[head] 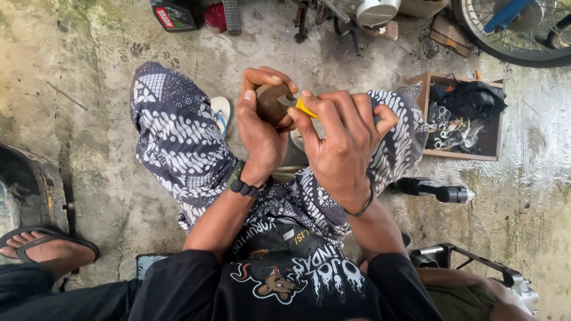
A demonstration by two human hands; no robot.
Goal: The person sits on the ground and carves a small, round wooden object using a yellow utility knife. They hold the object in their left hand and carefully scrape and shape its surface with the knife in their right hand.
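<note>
**Both hands closed around a small round brown part above the knees**

The left hand (262, 128) is curled around a round brown part (270, 102), fingers wrapped over its top and the thumb along its near side, so the part sits in the hollow of the hand with only its middle showing. The right hand (345, 139) is closed in a pinch on a yellow-handled tool (306, 108); only a short yellow piece shows between thumb and forefinger, and its tip meets the right edge of the brown part. The two hands touch at the fingertips there.

Taking the brown part as the mark: directly beneath it lie the person's knees in patterned dark-and-white trousers (178, 142). To its right, well apart, stands a shallow wooden box (493, 151) with dark cloth and small metal bits inside. Up and to the right is a spoked wheel (511, 35). Up and to the left stands a dark oil bottle (172, 15). Far down to the left, another person's sandalled foot (47, 246) rests on the concrete floor (101, 71).
</note>
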